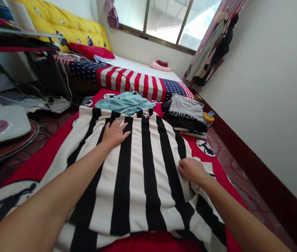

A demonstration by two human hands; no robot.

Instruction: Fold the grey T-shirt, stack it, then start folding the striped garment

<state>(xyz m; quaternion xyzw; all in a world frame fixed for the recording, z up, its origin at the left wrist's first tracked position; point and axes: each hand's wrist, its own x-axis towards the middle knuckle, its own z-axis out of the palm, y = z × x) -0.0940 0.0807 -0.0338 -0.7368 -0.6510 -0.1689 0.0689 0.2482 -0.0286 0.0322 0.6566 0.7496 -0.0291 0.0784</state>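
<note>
A black-and-white striped shirt (140,168) lies spread flat on a red mat (40,157). My left hand (115,133) rests palm down on its upper left part, fingers apart. My right hand (192,170) is at the shirt's right edge, fingers curled onto the fabric where a fold lies. A teal garment (124,102) lies crumpled just beyond the shirt's collar.
A stack of folded grey and black clothes (186,113) sits at the mat's far right. Behind is a bed with a stars-and-stripes cover (132,78), a red pillow (92,51) and a yellow cushion (67,24). A metal rack (19,38) and a white fan (1,122) stand left. A wall runs along the right.
</note>
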